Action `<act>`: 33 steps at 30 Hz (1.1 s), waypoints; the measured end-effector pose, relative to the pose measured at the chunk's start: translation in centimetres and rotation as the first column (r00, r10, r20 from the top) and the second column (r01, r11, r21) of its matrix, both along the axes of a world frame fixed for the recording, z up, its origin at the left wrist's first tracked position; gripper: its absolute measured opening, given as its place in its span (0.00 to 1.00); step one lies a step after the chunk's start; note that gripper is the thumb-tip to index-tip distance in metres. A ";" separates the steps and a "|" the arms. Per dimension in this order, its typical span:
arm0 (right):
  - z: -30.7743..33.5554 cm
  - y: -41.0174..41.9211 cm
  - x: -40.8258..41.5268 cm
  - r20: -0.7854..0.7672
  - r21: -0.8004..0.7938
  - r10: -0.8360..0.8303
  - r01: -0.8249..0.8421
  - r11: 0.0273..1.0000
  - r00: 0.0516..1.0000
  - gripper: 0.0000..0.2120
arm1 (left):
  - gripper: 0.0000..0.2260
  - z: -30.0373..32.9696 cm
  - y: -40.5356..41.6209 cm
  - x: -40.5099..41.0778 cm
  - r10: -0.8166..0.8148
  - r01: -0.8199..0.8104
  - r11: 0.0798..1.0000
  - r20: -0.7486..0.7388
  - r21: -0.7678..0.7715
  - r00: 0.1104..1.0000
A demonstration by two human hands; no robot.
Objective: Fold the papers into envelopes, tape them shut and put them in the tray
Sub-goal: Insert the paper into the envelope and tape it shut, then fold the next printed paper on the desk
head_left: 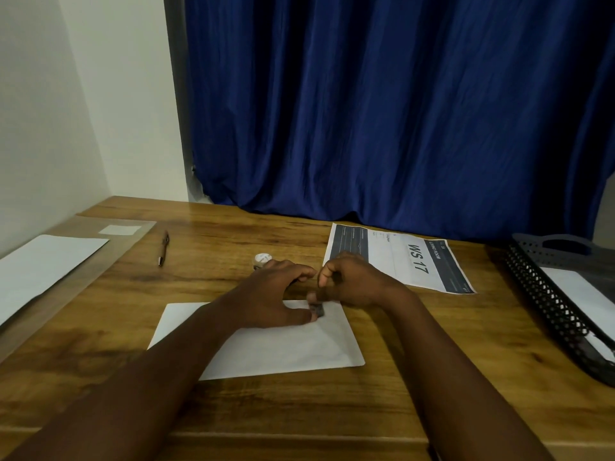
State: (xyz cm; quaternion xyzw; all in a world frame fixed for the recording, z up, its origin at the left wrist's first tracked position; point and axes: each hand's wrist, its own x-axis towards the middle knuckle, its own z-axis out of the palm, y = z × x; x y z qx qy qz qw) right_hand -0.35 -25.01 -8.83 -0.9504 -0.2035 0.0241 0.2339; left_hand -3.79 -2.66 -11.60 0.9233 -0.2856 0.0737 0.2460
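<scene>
Taping step at the folded paper

Taping looks to be the step in hand. The folded paper (pixel 266 344) lies flat on the wooden table (pixel 399 410), and every place below is given from it. Both hands meet at its far edge. The left hand (pixel 279 294) rests on the sheet, its thumb pressing down near a small dark piece (pixel 316 309), while its other fingers arch loosely and grip nothing that I can make out. The right hand (pixel 349 281) is curled, fingertips pinched together just above that same piece; whether it holds a strip of tape is too blurred to tell. A small roll of tape (pixel 262 259) stands just beyond the paper, partly hidden by the left hand.

Next, by my reading, the strip must be laid across the flap and rubbed flat, the sheet kept from sliding meanwhile.

White, smooth and roughly rectangular, the paper has rounded near corners and looks thin and easily creased. The black mesh tray (pixel 549 294) stands well to its right, with white paper already inside. A spare sheet (pixel 43 264) lies far to its left, a pen (pixel 163 249) beyond and to the left.
</scene>
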 end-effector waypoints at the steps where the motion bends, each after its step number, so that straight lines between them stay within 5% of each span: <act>1: 0.1 -0.2 -0.1 -0.019 0.004 0.008 -0.008 1.000 1.000 0.20 | 0.35 0.1 0.0 -0.1 0.005 -0.005 1.000 -0.002 0.002 1.000; 8: 0.3 -0.4 0.0 -0.070 -0.032 0.030 -0.032 0.999 0.997 0.34 | 0.32 0.4 0.0 -0.1 -0.009 0.011 0.999 -0.045 0.040 0.999; 28: 1.9 -1.3 -1.4 -0.225 -0.112 0.127 -0.155 0.981 0.966 0.38 | 0.27 0.2 -0.6 0.0 0.033 -0.034 0.984 0.009 0.176 0.999; 33: 1.5 -0.6 -1.2 -0.196 0.007 0.092 -0.092 0.996 0.976 0.34 | 0.28 0.3 -0.5 -0.1 0.026 -0.025 0.987 -0.006 0.160 1.000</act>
